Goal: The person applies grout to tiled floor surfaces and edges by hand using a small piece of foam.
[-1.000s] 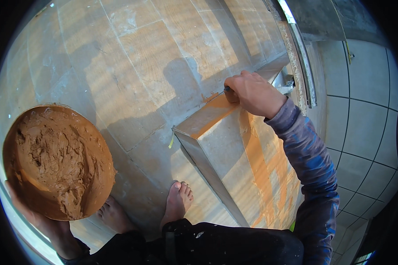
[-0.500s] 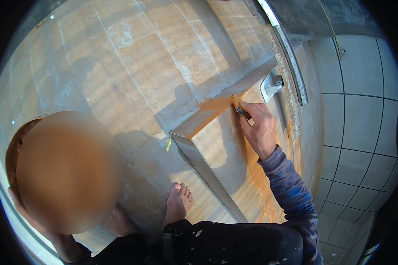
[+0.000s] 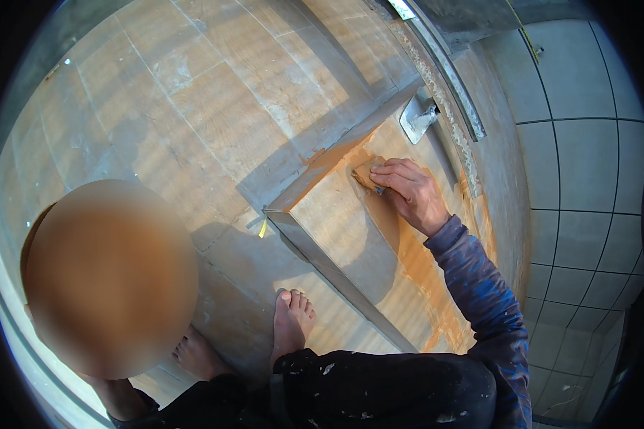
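Fingers (image 3: 396, 172) of the right hand (image 3: 416, 200) were pinched on a paste-coated spreader (image 3: 366, 174), but blur hid those of the left hand (image 3: 96, 385), so I couldn't tell that grip. Tiled step (image 3: 333, 218) sat mid-scene, brown container (image 3: 34, 239) was well off its left corner, probably heavy and best cradled from below, and the spreader was just inside the step's far edge, likely light and slippery, so I'd have gripped its cleaner back side.

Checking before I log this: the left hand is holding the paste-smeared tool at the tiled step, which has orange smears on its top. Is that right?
Wrong hand: in the head view, it is the right hand that holds the paste-smeared tool at the tiled step, which does have orange smears on its top.
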